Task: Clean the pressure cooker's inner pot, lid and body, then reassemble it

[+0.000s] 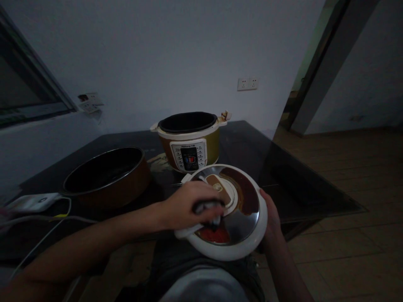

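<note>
My right hand [271, 216] grips the white rim of the round pressure cooker lid [242, 245] from the right side. The lid's shiny metal top faces up, with a brown handle piece in its middle, and it is held tilted over my lap. Closed around a small dark-and-white wad that looks like cloth, my left hand [192, 203] presses on the lid's left part. Blur hides the wad's exact form. Beyond the lid stands the electric pressure cooker [212, 149], lidless, its control panel facing me and its dark inside showing.
A wide brown pot [116, 186] sits left on the dark table [248, 142]. Near the left edge lie a white power strip [34, 202] and loose cables. A wall socket [247, 84] is behind. The table's corner juts out at right above the tiled floor.
</note>
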A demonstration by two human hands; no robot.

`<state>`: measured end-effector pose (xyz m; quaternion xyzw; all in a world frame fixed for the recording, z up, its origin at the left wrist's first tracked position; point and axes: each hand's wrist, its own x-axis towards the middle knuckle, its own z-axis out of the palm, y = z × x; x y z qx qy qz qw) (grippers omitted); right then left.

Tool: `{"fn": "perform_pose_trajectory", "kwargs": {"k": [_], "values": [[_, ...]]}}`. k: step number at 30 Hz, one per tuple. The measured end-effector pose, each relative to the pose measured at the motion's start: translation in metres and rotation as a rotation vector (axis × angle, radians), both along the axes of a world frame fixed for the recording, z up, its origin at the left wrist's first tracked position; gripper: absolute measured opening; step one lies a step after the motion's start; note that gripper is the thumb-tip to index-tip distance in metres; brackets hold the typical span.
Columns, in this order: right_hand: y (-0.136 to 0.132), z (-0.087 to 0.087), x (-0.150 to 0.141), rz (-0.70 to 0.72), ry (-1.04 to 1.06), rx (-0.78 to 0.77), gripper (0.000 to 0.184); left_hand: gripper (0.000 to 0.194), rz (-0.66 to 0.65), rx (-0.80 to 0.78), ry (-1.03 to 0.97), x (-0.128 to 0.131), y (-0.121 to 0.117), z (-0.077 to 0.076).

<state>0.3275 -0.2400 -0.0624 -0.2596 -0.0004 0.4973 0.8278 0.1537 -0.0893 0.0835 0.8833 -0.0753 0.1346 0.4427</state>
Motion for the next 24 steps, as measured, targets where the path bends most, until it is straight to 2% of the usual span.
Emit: {"fn": "perform_pose_trajectory", "kwargs": {"k": [2,3,5,7,9,12,15,18,24], "values": [[0.0,0.001,0.0,0.009,-0.016,0.016,0.021,0.023,0.341,-0.402,-0.111,0.003,0.015,0.004],[0.0,0.001,-0.001,0.003,-0.025,0.017,0.02,0.026,0.444,-0.575,-0.179,0.007,0.022,0.003],[0.0,0.002,-0.001,-0.015,-0.038,0.012,0.02,0.028,0.533,-0.804,-0.28,0.017,0.03,-0.004],[0.0,0.004,-0.002,-0.03,-0.028,-0.006,0.02,0.027,0.521,-0.867,-0.264,0.022,0.028,-0.014],[0.0,0.005,-0.004,-0.039,-0.008,-0.029,0.021,0.028,0.446,-0.771,-0.145,0.023,0.017,-0.024],[0.0,0.007,-0.005,-0.033,0.0,-0.025,0.026,0.037,0.332,-0.518,-0.043,0.017,-0.004,-0.035],[0.0,0.008,-0.005,-0.024,-0.009,-0.023,0.029,0.05,0.326,-0.414,-0.061,0.014,-0.019,-0.039],[0.0,0.007,-0.005,-0.033,-0.013,-0.047,0.029,0.053,0.341,-0.302,-0.066,0.015,-0.032,-0.042],[0.001,0.009,-0.004,-0.085,-0.009,-0.057,0.025,0.058,0.318,0.162,-0.093,0.017,-0.061,-0.059]]}}
